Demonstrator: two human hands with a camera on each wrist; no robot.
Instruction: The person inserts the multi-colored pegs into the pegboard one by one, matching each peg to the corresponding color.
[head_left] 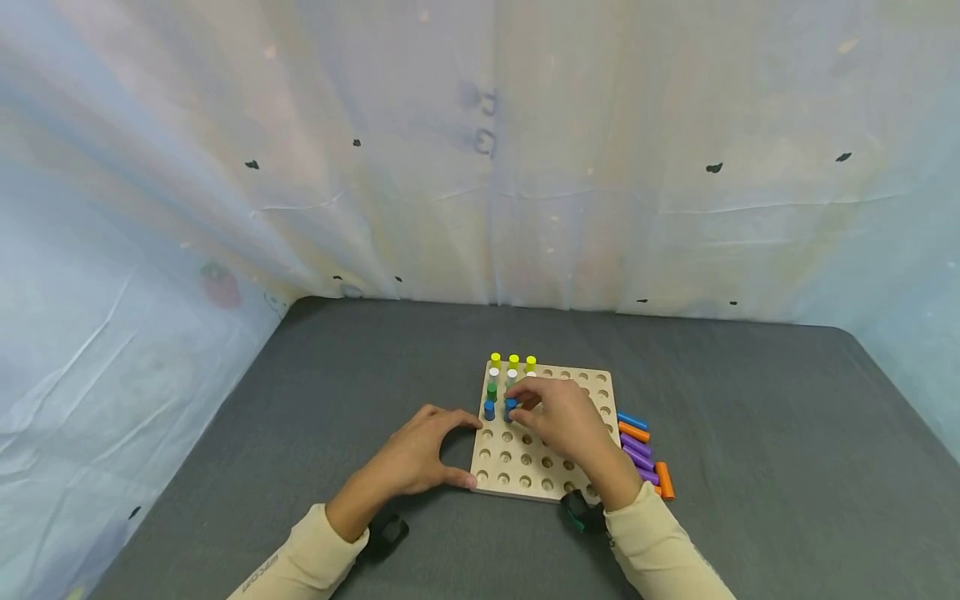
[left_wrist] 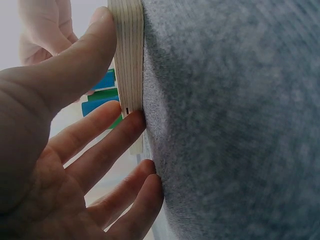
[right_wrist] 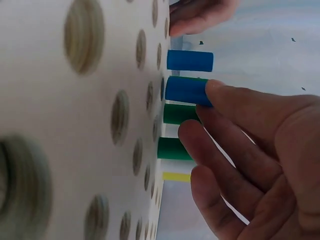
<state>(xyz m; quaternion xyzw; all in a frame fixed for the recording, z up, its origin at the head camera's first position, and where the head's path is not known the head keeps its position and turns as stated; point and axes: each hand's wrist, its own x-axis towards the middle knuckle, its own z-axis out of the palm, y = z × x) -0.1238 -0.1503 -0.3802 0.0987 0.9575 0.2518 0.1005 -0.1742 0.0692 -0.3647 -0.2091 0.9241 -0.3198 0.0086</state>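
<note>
A light wooden pegboard with rows of round holes lies on the dark table. My left hand touches its left edge, thumb near the front corner and fingertips farther back. With thumb and fingers, my right hand pinches the top of a blue peg standing upright at a hole. Another blue peg stands to its left. Behind them are green pegs, white pegs and a back row of three yellow pegs. Part of the board is hidden under my right hand.
Loose pegs lie against the board's right side: a blue one, orange ones and several purple ones. A pale curtain hangs behind the grey table and at its sides.
</note>
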